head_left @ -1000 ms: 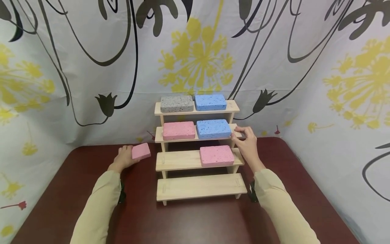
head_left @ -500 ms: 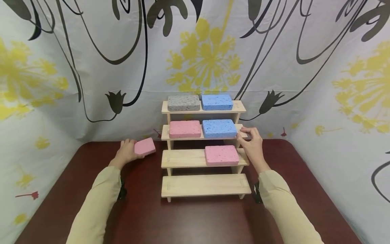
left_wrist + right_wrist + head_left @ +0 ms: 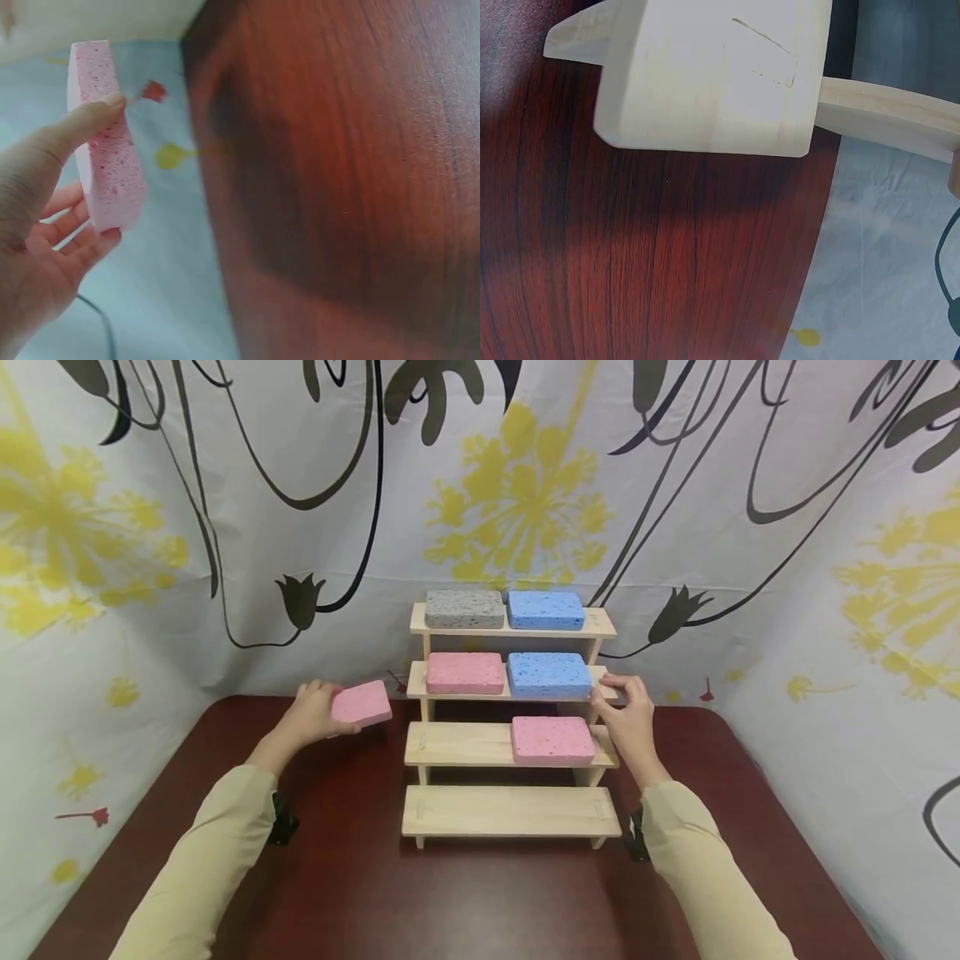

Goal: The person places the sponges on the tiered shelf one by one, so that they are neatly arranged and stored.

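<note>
My left hand (image 3: 311,714) grips a pink sponge (image 3: 362,703) to the left of a stepped wooden rack (image 3: 453,743). In the left wrist view the thumb lies on one narrow side of this pink sponge (image 3: 112,165), with fingers behind it. My right hand (image 3: 630,714) pinches the right end of the second shelf from the top, thumb near the blue sponge (image 3: 549,675) there. Another pink sponge (image 3: 465,673) sits left of that blue one. A pink sponge (image 3: 552,740) lies right on the third shelf. A grey sponge (image 3: 464,610) and a blue sponge (image 3: 546,611) share the top shelf.
The rack stands on a dark red-brown table (image 3: 480,893). A white cloth (image 3: 247,527) printed with yellow flowers and dark vines hangs behind and at both sides. The bottom shelf (image 3: 510,810) bears no sponge. In the right wrist view, shelf ends (image 3: 712,82) show.
The head view has swung a little left, so the rack appears farther right. My left hand stays on the pink sponge, now slightly higher. My right hand keeps its place at the shelf end.
</note>
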`<state>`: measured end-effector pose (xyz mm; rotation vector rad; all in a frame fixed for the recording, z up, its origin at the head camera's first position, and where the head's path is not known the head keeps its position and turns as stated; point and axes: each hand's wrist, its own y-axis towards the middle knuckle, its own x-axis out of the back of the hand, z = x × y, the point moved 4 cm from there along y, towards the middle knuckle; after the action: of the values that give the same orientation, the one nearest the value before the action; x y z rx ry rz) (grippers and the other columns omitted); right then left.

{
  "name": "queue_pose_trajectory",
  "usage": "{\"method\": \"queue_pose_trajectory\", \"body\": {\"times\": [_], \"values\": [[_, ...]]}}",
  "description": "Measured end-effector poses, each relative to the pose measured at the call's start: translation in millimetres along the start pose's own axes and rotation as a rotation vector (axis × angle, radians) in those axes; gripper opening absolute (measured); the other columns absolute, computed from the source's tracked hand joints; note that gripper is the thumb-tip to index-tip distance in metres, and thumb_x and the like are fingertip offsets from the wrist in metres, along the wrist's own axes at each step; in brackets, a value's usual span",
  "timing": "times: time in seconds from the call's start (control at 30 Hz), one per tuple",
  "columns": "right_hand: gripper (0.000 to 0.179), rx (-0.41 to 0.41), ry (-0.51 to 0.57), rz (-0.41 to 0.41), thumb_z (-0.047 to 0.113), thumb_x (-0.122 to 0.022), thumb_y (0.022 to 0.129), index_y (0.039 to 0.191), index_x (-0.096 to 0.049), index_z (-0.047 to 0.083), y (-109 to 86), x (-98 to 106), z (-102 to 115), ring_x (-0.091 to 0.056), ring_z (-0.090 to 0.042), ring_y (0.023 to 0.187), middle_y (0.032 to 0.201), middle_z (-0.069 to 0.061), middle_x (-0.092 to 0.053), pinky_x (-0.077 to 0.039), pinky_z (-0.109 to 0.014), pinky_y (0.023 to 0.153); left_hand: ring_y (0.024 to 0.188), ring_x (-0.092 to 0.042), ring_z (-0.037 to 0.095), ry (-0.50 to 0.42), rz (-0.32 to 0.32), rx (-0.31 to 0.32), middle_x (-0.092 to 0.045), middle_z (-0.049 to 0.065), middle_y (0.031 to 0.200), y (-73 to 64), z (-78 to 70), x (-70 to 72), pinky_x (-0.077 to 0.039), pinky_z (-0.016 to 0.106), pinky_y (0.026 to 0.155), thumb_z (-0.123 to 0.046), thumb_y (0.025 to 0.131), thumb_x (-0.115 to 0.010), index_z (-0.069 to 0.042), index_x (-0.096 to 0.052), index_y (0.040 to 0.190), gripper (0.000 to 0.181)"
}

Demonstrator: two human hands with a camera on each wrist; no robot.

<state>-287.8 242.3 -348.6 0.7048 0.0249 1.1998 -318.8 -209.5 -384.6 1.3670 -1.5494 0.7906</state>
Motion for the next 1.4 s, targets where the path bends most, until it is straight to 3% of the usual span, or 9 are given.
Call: {"method": "queue_pose_trajectory", "body": {"times": [0.13,0.23,0.4,0.67,0.83,1.03,1.2,1.4], "values": [[0.026,-0.013,-0.014,0.001,0.003,-0.062,0.081,0.102,-0.057,-0.011,1.2,2,0,-0.053,-0.030,0.111,0.109,-0.022,-0.052,-0.044,-0.022,0.094,0.094,-0.042,0.038,0.006,-0.018,-0.055,-0.053,0.029,0.106,-7.9,-15.8,12.6,-0.040,0.046,0.080,-0.035,0.061,-0.079,0.012,-0.054,0.113,0.075],[0.026,-0.011,-0.011,0.006,0.003,-0.061,0.082,0.103,-0.056,-0.012,2.3,3,-1,-0.052,-0.031,0.112,0.109,-0.023,-0.052,-0.043,-0.031,0.097,0.092,-0.043,0.037,0.016,0.003,-0.063,-0.053,0.027,0.104,-17.0,-27.3,21.2,-0.040,0.044,0.078,-0.037,0.059,-0.080,0.012,-0.055,0.110,0.075],[0.025,-0.002,-0.006,-0.002,0.001,-0.061,0.081,0.102,-0.056,-0.013,5.0,4,-2,-0.052,-0.031,0.111,0.107,-0.023,-0.052,-0.038,-0.032,0.102,0.096,-0.044,0.038,0.024,0.077,-0.079,-0.053,0.027,0.110,-29.5,-46.9,33.0,-0.041,0.046,0.078,-0.033,0.060,-0.080,0.009,-0.056,0.112,0.071],[0.025,-0.001,0.008,0.012,0.002,-0.060,0.082,0.102,-0.055,-0.013,6.0,4,-1,-0.051,-0.032,0.113,0.109,-0.024,-0.051,-0.039,-0.036,0.101,0.093,-0.047,0.032,0.102,0.093,-0.217,-0.057,0.018,0.103,-45.2,-92.6,40.4,-0.043,0.042,0.078,-0.035,0.057,-0.083,0.005,-0.060,0.108,0.069],[0.025,-0.014,0.008,0.017,0.002,-0.060,0.082,0.102,-0.055,-0.013,5.5,4,-1,-0.051,-0.031,0.114,0.109,-0.024,-0.051,-0.039,-0.039,0.099,0.094,-0.047,0.029,0.099,0.076,-0.279,-0.057,0.015,0.103,-46.5,-121.9,34.3,-0.044,0.041,0.080,-0.036,0.056,-0.083,0.003,-0.060,0.109,0.070],[0.025,-0.011,0.006,0.011,0.002,-0.059,0.083,0.102,-0.055,-0.013,7.4,9,0,-0.051,-0.031,0.115,0.109,-0.024,-0.050,-0.040,-0.037,0.100,0.098,-0.047,0.029,0.063,0.070,-0.307,-0.056,0.015,0.110,-38.9,-152.7,18.8,-0.045,0.040,0.082,-0.040,0.058,-0.082,0.001,-0.059,0.113,0.072],[0.025,-0.022,-0.008,0.010,0.003,-0.059,0.083,0.103,-0.055,-0.012,5.8,11,1,-0.051,-0.030,0.115,0.110,-0.023,-0.050,-0.042,-0.035,0.098,0.103,-0.045,0.028,0.055,0.097,-0.253,-0.054,0.014,0.116,-30.7,-172.8,-3.1,-0.047,0.040,0.083,-0.043,0.061,-0.080,0.000,-0.057,0.117,0.074],[0.025,-0.023,0.012,0.009,0.002,-0.059,0.083,0.103,-0.055,-0.012,3.6,8,2,-0.051,-0.031,0.115,0.109,-0.023,-0.051,-0.039,-0.039,0.100,0.106,-0.044,0.027,0.037,0.104,-0.193,-0.053,0.015,0.115,-24.7,-184.5,-22.9,-0.049,0.041,0.082,-0.040,0.063,-0.080,0.001,-0.056,0.119,0.074]]}}
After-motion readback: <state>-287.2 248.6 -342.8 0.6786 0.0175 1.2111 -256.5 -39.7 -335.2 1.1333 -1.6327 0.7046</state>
